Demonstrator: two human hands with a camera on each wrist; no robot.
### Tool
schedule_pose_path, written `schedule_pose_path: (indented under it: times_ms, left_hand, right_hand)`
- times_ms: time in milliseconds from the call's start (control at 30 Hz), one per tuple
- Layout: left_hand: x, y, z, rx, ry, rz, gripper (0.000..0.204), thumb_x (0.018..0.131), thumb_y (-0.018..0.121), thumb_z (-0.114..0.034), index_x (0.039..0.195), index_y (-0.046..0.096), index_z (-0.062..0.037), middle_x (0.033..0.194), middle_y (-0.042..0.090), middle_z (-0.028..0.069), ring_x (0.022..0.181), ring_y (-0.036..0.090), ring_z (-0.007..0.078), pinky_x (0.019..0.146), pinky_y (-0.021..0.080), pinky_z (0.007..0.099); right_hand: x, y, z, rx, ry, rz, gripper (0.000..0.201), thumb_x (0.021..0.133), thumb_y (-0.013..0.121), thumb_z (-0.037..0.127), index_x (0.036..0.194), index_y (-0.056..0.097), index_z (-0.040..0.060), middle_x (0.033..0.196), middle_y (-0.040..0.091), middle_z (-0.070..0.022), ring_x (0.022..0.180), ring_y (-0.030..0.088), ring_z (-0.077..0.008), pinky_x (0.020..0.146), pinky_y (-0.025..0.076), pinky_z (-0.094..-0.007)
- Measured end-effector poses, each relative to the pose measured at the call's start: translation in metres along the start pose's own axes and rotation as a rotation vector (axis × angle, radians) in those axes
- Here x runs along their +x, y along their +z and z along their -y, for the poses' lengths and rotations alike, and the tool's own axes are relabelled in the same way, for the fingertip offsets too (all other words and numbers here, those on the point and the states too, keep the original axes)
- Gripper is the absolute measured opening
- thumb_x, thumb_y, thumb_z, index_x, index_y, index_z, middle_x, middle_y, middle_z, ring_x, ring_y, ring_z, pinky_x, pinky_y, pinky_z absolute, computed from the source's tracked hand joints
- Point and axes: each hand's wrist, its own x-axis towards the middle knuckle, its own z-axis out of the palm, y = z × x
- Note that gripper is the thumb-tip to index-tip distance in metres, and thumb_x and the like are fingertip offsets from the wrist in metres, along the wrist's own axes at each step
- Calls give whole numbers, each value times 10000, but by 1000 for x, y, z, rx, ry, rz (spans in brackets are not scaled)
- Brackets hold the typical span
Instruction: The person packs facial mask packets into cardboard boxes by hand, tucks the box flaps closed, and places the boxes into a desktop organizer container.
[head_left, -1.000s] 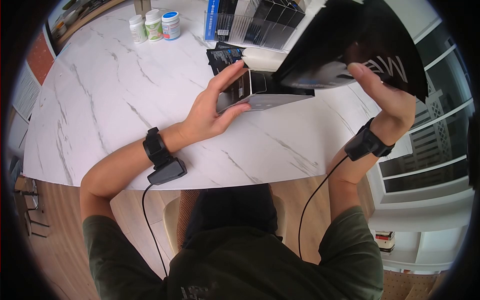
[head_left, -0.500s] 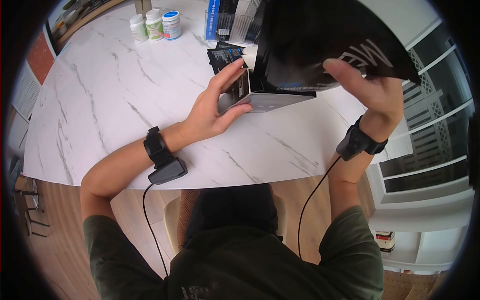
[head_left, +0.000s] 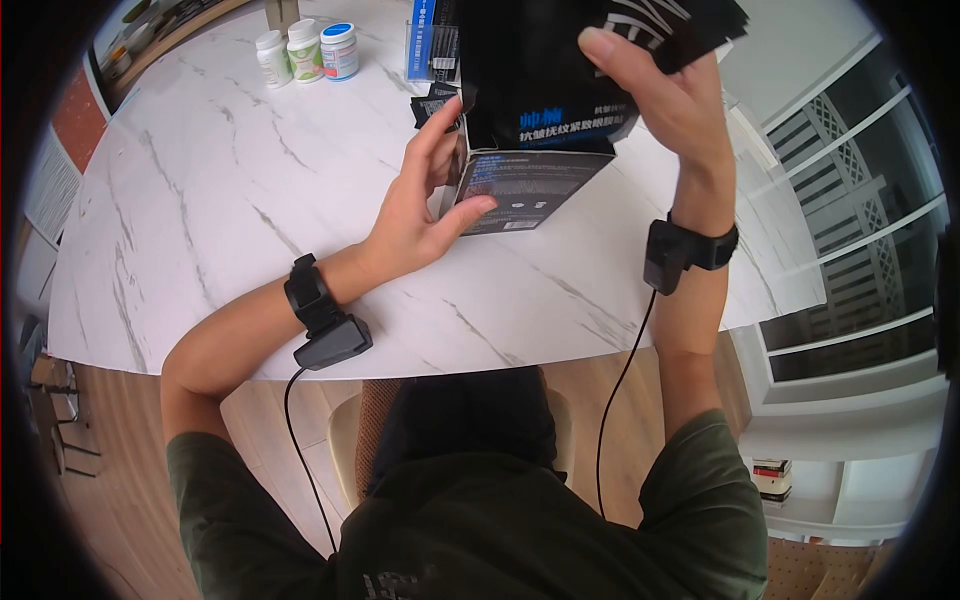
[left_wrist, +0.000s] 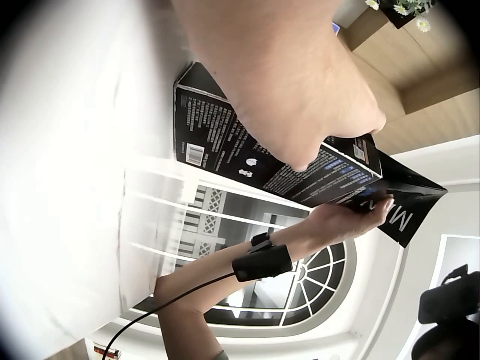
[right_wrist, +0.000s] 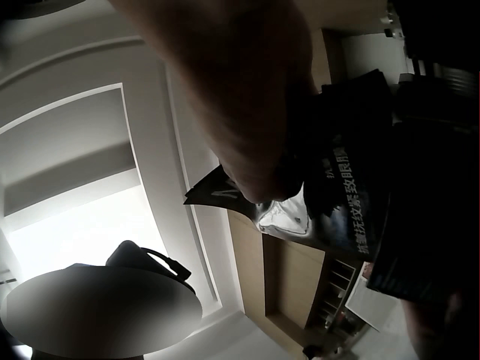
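My left hand (head_left: pixel 410 220) grips a black printed box (head_left: pixel 535 190) by one end, the thumb on its near face and the fingers behind. The box stands tilted on the table, its mouth facing up and away. In my right hand (head_left: pixel 680 105) is a black packet (head_left: pixel 540 75) with white and blue lettering, pinched under the thumb. Its lower edge is right at the box's mouth. In the left wrist view the packet (left_wrist: pixel 409 199) sticks out beyond the end of the box (left_wrist: pixel 214 131). The right wrist view is dark, showing the packet's lettered face (right_wrist: pixel 341 187).
Three small supplement bottles (head_left: pixel 305 52) stand at the far left of the marble-patterned table (head_left: pixel 200 220). Behind the box, a clear organizer (head_left: pixel 430 55) with a blue item is mostly hidden by the packet. Flat black packets (head_left: pixel 430 108) lie beside the left fingers.
My right hand has moved left, bringing the packet over the box's mouth. The box has tipped so its printed face shows more. My left hand has stayed nearly in place.
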Motion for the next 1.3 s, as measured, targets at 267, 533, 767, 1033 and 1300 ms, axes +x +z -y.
schedule_pose_path:
  times_ms: [267,533,767,1033,1300]
  left_hand:
    - [2,1,0,-25,-27,-30,810,830,599,19,1422,48,-21,1404,293,197,1240,409,233,1012,334,362]
    - [3,2,2,37,-26,-108,810,835,637,-64,1422,80,-23,1321,405,200,1174,483,232,1003,366,354]
    - [3,4,2,-10,-9,-104,811,837,632,-63,1423,73,-20,1318,406,200,1164,487,231,998,371,349]
    - [3,3,2,20,-14,-65,815,838,638,-80,1425,77,-15,1239,455,178,1120,508,213,979,377,329]
    - [3,3,-1,25,-13,-58,803,839,611,-35,1426,63,-25,1308,394,180,1174,467,225,989,369,350]
  right_hand:
    - [8,21,-20,128,-43,-162,225,819,597,102,1008,579,-19,832,580,-12,770,524,-84,681,444,-239]
    - [5,38,-8,68,-162,-249,167,824,604,134,896,585,-16,745,560,3,672,479,-82,603,411,-224]
    - [-1,11,-51,238,164,-66,260,758,704,81,990,606,19,812,631,-37,719,606,-100,630,481,-212]
    - [-5,-32,-26,-280,330,375,379,711,781,166,1026,618,30,914,645,-36,820,618,-120,695,510,-244]
    - [-2,-35,-20,-126,20,177,381,750,744,134,1085,597,28,903,649,-28,794,608,-95,672,492,-223]
